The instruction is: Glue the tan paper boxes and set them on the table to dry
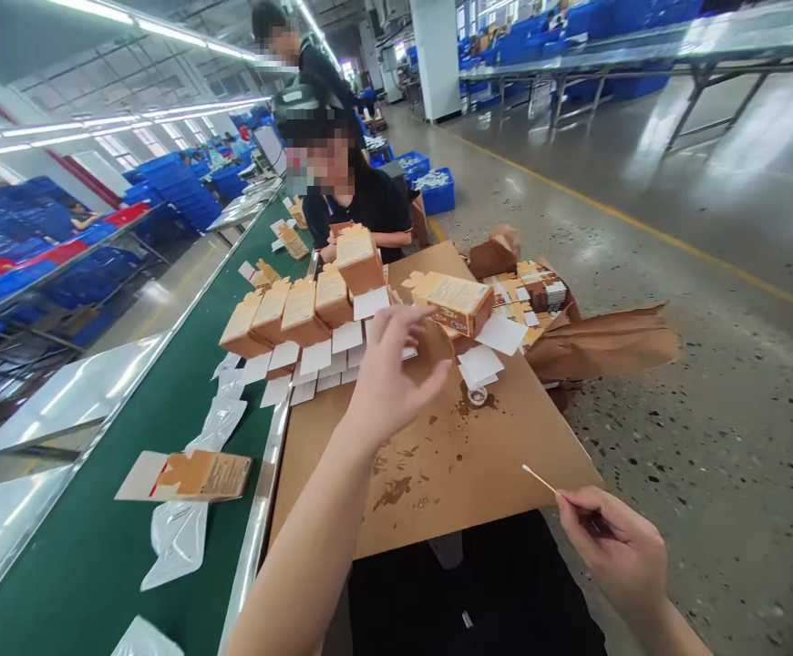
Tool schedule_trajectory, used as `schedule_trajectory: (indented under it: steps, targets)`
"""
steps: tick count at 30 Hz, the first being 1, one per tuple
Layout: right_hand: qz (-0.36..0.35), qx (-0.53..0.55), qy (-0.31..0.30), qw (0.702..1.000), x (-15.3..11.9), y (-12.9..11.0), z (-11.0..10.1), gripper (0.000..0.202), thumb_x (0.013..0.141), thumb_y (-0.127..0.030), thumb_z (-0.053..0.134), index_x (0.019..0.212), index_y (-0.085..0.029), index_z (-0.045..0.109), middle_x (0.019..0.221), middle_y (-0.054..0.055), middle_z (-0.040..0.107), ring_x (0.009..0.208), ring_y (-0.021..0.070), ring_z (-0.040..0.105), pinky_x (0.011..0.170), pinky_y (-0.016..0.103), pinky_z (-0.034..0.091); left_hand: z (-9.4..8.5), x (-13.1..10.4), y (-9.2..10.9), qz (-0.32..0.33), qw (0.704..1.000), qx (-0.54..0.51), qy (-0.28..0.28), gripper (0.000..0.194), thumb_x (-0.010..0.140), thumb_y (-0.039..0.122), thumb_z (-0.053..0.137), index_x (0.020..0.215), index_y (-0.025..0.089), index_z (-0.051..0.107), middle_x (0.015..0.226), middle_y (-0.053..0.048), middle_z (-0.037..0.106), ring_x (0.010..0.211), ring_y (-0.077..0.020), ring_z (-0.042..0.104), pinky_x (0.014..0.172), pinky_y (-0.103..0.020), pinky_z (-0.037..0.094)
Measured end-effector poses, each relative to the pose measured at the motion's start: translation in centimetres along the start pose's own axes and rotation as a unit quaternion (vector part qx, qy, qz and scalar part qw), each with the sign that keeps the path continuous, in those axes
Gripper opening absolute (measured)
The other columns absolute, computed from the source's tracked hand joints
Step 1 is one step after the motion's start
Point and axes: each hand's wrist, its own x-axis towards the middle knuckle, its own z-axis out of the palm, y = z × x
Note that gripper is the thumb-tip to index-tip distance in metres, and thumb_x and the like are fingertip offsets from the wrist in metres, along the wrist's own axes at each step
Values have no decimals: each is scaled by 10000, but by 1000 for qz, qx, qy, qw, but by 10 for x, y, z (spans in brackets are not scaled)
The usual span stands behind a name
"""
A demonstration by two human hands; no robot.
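My left hand [393, 378] is raised over the brown board [506, 446], fingers apart and holding nothing, just in front of the stacked cartons [304, 310] with white flaps. At the lower right, my right hand [615, 547] pinches a cotton swab [540, 478] by its stick, its white tip pointing up and left past the board's edge. Another carton [455, 301] lies on its side beyond my left fingers. Below its flaps sits a small round white-rimmed container [478, 395]. Dark wet spots mark the board around it.
On the left, a green conveyor [106, 547] with a metal rail carries an open carton [209, 476] and clear plastic pouches [181, 538]. A person [362, 205] sits behind the stack. Brown paper [608, 342] and packed cartons stand right of the board.
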Motion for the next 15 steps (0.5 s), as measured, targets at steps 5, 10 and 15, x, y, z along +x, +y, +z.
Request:
schedule_trajectory:
  steps: [5,10,15]
  targets:
    - [7,-36,17,999,-6,4,-18,304,1038,-348,828,747,-272,792,583,-24,674,441,154,591,429,255,526,31,100,-30,148,940,189,-244,1149,881,70,779,1926,286,354,1963,-157,492,1831,-373,432,1534,-680,245]
    - [21,-39,34,998,-6,7,-31,226,997,-317,845,772,-305,824,581,-29,694,430,190,628,412,286,553,51,131,-51,150,926,167,-305,813,900,21,668,1672,273,706,1679,-102,790,1611,-306,716,1543,-730,85]
    - [29,-41,51,997,1,13,-43,230,947,-296,878,722,-298,830,572,-6,720,423,208,638,399,303,571,-6,67,17,138,964,55,-218,809,957,41,662,1713,325,709,1747,-71,754,1658,-304,692,1547,-737,61]
